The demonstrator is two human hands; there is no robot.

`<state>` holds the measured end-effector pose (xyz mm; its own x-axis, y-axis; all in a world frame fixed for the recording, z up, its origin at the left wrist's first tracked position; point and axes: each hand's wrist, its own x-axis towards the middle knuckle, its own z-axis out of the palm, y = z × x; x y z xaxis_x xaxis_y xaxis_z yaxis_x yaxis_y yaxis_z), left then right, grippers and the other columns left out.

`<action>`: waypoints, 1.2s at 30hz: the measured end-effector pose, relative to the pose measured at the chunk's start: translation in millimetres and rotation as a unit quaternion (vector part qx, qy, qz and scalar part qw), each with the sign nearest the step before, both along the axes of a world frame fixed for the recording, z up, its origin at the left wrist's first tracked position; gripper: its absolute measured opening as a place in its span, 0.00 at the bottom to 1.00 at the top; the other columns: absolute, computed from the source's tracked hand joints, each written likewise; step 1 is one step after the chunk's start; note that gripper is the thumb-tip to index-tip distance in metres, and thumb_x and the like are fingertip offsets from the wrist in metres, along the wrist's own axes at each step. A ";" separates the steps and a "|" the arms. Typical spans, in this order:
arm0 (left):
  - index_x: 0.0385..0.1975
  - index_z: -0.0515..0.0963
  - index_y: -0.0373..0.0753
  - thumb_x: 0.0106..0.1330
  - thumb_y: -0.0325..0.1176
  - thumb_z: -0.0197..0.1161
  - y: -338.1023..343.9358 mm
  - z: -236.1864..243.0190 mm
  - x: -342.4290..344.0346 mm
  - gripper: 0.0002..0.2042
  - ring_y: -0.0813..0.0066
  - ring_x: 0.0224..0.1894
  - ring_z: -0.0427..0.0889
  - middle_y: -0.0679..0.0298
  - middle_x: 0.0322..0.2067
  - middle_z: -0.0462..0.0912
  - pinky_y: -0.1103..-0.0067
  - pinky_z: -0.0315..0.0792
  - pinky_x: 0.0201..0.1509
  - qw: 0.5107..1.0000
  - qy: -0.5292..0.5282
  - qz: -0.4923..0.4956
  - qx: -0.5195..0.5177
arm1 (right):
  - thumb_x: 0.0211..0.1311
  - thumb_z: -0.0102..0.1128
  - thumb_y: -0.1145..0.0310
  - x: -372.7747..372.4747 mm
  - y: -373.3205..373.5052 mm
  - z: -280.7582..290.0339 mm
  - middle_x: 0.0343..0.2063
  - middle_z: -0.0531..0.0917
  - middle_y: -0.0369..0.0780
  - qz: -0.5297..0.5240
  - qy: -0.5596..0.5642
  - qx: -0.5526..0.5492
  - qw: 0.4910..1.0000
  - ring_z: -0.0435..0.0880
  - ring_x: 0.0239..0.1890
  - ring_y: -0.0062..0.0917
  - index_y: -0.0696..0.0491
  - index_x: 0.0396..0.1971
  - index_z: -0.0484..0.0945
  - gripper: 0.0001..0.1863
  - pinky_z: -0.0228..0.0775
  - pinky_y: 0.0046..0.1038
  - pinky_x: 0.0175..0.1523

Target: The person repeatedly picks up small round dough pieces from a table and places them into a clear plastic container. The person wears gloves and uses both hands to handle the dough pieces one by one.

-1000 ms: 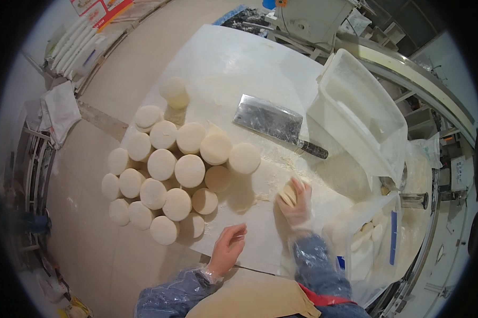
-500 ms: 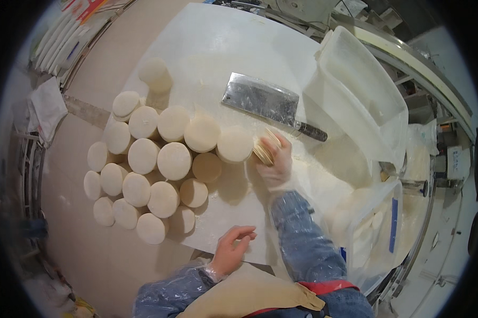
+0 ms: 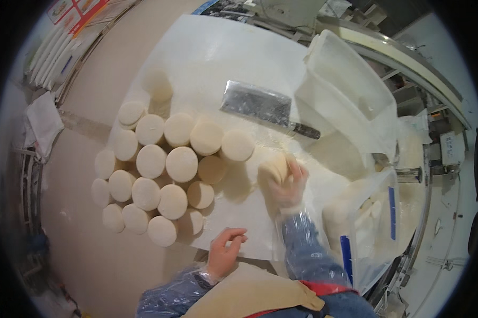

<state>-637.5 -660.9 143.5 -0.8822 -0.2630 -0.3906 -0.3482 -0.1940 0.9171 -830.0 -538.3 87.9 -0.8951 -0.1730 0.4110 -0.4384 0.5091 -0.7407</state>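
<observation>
My right hand grips a small stack of round dough wrappers, tilted on the floury white board, with a gap between it and the nearest tall stack. Fingers wrap around its right side and partly hide it. Several more stacks of pale wrappers stand close together on the left half of the board. At the board's near edge, my left hand is empty, its fingers loosely extended and the thumb apart. Clear plastic sleeves cover both my forearms.
A floury cleaver lies beyond my right hand, its dark handle pointing right. A translucent white tub is at the far right. Nearer, a clear container with blue clips holds pale pieces. Tiled floor runs along the left.
My right hand has moved right and nearer me with the wrappers, away from the tall stack. The wrappers in it have turned. My left hand stays near the edge; the view has shifted slightly.
</observation>
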 end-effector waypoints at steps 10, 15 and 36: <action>0.62 0.54 0.36 0.70 0.41 0.43 78.7 20.5 -65.8 0.24 0.73 0.59 0.60 0.58 0.58 0.61 0.77 0.55 0.62 0.947 0.065 -0.044 0.313 | 0.46 0.67 0.72 125.2 71.5 81.2 0.53 0.67 0.39 0.090 -0.321 -0.296 0.895 0.71 0.50 0.23 0.52 0.63 0.55 0.42 0.65 0.25 0.54; 0.64 0.49 0.34 0.67 0.50 0.42 149.4 67.6 -64.2 0.32 0.67 0.62 0.59 0.55 0.60 0.60 0.72 0.48 0.66 0.934 0.262 -0.172 0.171 | 0.50 0.63 0.75 125.5 222.9 165.3 0.47 0.73 0.38 -0.032 -0.368 -0.432 0.823 0.73 0.48 0.22 0.51 0.63 0.56 0.39 0.66 0.25 0.54; 0.55 0.65 0.34 0.63 0.31 0.50 133.0 45.7 -54.1 0.20 0.74 0.43 0.73 0.59 0.41 0.75 0.76 0.67 0.50 0.990 0.135 -0.023 0.033 | 0.54 0.58 0.51 48.6 376.6 108.3 0.37 0.80 0.45 -0.118 -0.446 0.307 0.833 0.79 0.38 0.33 0.57 0.46 0.73 0.27 0.69 0.32 0.45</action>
